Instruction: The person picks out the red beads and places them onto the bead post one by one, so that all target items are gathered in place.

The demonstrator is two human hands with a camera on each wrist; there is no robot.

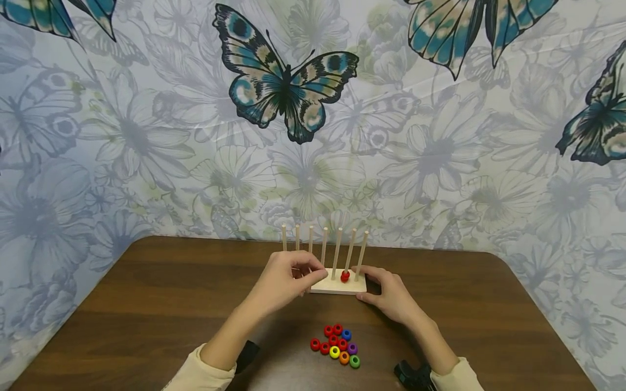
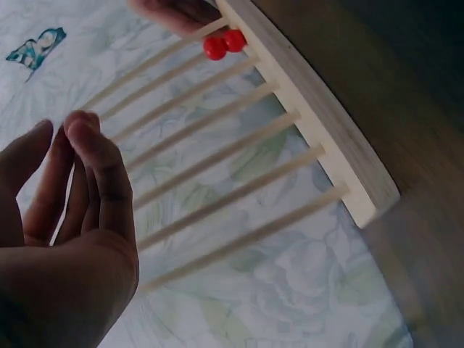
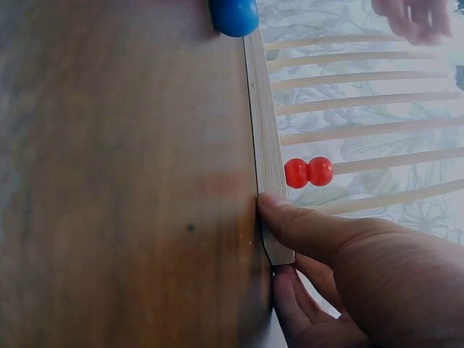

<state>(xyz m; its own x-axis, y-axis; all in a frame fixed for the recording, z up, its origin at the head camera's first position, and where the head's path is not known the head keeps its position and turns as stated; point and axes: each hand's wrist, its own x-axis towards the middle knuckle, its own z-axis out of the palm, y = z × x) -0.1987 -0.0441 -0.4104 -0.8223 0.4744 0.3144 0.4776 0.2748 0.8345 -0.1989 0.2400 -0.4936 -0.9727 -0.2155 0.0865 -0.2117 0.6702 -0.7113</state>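
Note:
A pale wooden peg rack (image 1: 337, 289) with several upright pegs stands toward the back of the table. Two red beads (image 3: 308, 172) are stacked at the foot of the second peg from the right. My right hand (image 1: 393, 297) grips the rack's right end, thumb (image 3: 297, 221) on the front edge and fingers round the end. In front of the rack's left part is my left hand (image 1: 283, 278), raised, its fingers loosely bent. The left wrist view shows a gap between thumb and fingertips (image 2: 83, 123), with nothing held there. That hand hides the lower left pegs in the head view.
Loose beads lie in a cluster nearer the front of the brown table (image 1: 146, 304): several red ones (image 1: 333, 340), plus a blue (image 1: 346, 334), a purple (image 1: 352, 348), a yellow (image 1: 335, 352), an orange (image 1: 344, 358) and a green bead (image 1: 354, 361). A butterfly-patterned cloth (image 1: 313, 179) hangs behind.

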